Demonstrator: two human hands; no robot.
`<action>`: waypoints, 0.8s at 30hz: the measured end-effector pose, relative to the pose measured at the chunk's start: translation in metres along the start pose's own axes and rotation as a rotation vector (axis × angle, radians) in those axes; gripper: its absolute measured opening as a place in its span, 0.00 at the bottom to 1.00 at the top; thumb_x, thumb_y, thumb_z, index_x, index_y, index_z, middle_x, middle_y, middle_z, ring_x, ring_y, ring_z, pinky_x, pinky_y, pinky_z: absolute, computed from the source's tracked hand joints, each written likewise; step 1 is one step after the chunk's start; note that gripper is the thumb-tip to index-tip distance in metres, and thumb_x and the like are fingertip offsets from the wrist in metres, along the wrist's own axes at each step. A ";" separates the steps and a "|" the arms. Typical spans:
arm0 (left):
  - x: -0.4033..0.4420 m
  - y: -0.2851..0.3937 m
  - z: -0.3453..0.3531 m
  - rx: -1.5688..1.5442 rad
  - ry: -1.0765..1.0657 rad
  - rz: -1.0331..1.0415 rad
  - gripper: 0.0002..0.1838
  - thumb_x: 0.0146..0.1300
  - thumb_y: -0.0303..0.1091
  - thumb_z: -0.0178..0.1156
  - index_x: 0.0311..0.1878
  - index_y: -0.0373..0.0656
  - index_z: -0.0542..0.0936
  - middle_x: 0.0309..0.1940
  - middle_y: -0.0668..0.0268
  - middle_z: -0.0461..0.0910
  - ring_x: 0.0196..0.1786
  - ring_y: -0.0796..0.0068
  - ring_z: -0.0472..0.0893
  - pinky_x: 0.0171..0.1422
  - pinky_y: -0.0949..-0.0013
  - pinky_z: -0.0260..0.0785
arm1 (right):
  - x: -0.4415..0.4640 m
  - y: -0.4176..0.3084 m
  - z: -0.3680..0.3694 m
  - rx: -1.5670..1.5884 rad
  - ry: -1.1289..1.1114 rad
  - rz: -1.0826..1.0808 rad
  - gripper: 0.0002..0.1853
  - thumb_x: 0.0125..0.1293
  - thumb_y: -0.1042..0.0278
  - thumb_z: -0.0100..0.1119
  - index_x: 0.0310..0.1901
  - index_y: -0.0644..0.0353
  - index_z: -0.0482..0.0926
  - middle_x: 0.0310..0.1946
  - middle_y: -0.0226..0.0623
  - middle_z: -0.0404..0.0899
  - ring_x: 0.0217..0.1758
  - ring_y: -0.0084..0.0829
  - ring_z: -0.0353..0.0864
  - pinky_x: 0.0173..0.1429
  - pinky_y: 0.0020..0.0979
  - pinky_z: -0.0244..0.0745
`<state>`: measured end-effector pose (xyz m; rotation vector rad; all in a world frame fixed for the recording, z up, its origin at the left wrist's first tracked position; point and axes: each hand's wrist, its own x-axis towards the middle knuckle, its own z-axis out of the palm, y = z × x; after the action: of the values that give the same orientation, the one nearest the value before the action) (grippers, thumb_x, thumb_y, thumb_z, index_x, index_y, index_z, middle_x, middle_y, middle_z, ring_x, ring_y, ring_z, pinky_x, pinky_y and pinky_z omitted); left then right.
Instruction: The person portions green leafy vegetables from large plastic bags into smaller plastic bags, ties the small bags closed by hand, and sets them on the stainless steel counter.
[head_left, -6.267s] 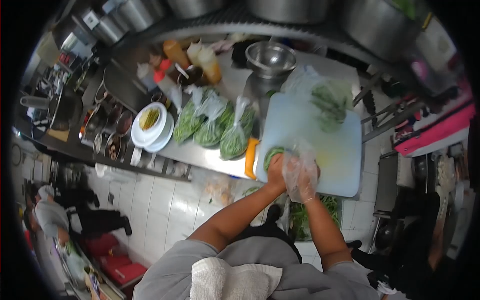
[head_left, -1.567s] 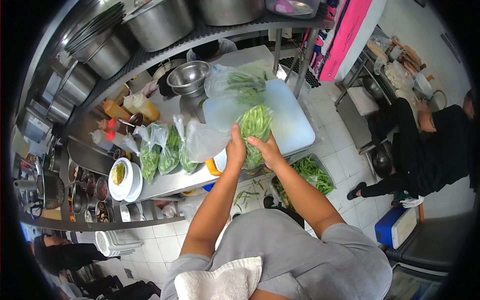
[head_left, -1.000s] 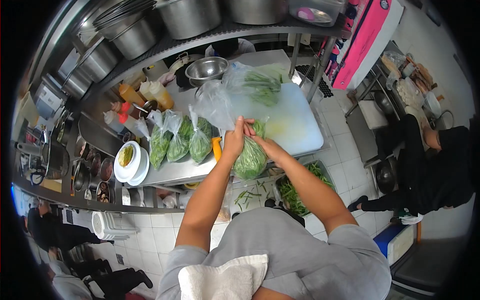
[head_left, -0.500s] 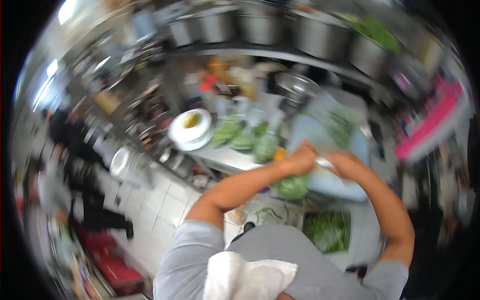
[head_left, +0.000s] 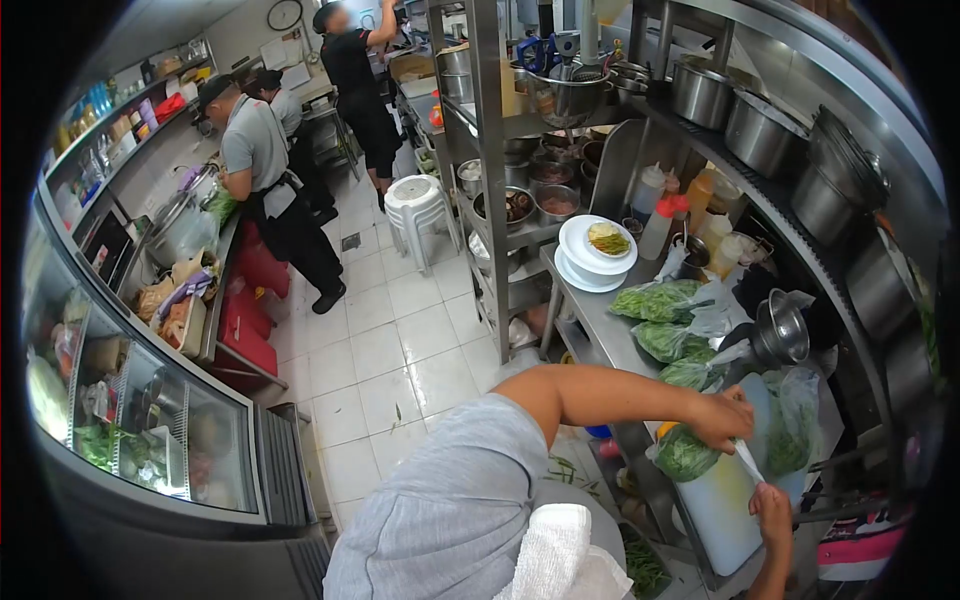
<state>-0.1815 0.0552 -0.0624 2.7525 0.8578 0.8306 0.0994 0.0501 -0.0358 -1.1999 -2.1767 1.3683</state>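
My left hand (head_left: 722, 418) is closed at the top of a clear plastic bag of green vegetables (head_left: 685, 455), which bulges below it over the near side of the cutting board (head_left: 728, 525). A whitish strip (head_left: 747, 461), looking like the bag's twisted neck, stretches from that hand to my right hand (head_left: 770, 512), whose fingers are closed on its other end. Another bag of greens (head_left: 792, 425) lies on the board's far side. More bagged greens (head_left: 658, 300) rest on the steel counter to the left.
Stacked white bowls (head_left: 590, 275) stand at the counter's left end. Squeeze bottles (head_left: 658, 228) and metal bowls (head_left: 782, 325) sit behind. Pots (head_left: 762, 130) line a shelf above. Several people (head_left: 255, 150) stand across the tiled floor, near stacked white stools (head_left: 415, 215). A glass-fronted fridge (head_left: 150, 420) is at left.
My view has swung to the left, so the counter now appears further right. Both hands remain closed, with the whitish strip between them and the bag below the left one.
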 end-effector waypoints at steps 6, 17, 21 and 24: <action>0.001 -0.020 0.024 0.112 0.127 -0.047 0.10 0.52 0.42 0.61 0.34 0.49 0.79 0.37 0.69 0.76 0.53 0.67 0.68 0.61 0.46 0.50 | -0.008 0.003 0.030 0.372 0.121 0.124 0.24 0.70 0.52 0.44 0.17 0.52 0.58 0.11 0.27 0.58 0.12 0.20 0.57 0.18 0.22 0.54; 0.095 0.041 0.016 -0.651 0.758 -0.163 0.06 0.57 0.31 0.55 0.32 0.42 0.80 0.36 0.59 0.74 0.48 0.58 0.73 0.53 0.64 0.65 | -0.033 -0.065 0.118 1.888 -0.054 -0.310 0.14 0.75 0.61 0.26 0.35 0.54 0.63 0.19 0.27 0.63 0.13 0.19 0.60 0.28 0.26 0.59; 0.094 0.104 0.003 -0.813 0.524 0.219 0.07 0.59 0.31 0.54 0.32 0.42 0.80 0.31 0.60 0.72 0.40 0.63 0.72 0.47 0.65 0.66 | 0.006 0.025 0.113 1.567 -0.441 -0.559 0.12 0.71 0.69 0.35 0.31 0.58 0.68 0.25 0.36 0.73 0.18 0.24 0.69 0.32 0.27 0.63; 0.061 0.123 0.012 -0.836 0.157 0.341 0.05 0.56 0.31 0.56 0.29 0.43 0.80 0.30 0.59 0.71 0.39 0.59 0.72 0.43 0.63 0.65 | 0.007 0.028 0.043 0.999 -0.390 -0.356 0.09 0.66 0.71 0.42 0.32 0.62 0.72 0.29 0.39 0.76 0.28 0.27 0.73 0.39 0.28 0.66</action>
<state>-0.0738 -0.0120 -0.0086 2.1035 -0.0021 1.1403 0.0815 0.0357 -0.0819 -0.1768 -1.3864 2.1960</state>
